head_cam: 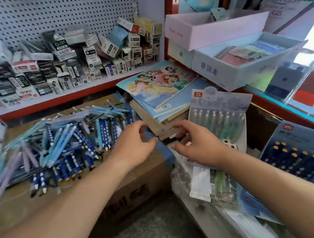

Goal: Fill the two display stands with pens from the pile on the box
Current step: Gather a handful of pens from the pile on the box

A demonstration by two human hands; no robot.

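Observation:
A pile of blue, light-blue and lilac pens lies on a cardboard box. A pale display stand holding a row of pens leans to the right of the box. A dark blue display stand with yellow-tipped pens stands at the far right. My left hand and my right hand meet above the box's right edge. Between them is a short dark pen. My right fingers hold one end and my left thumb and finger pinch the other.
A stack of notebooks with a cartoon cover lies behind my hands. A shelf with many small boxes runs along the pegboard wall. Open cardboard trays sit at the upper right. Plastic-wrapped packets lie below the pale stand.

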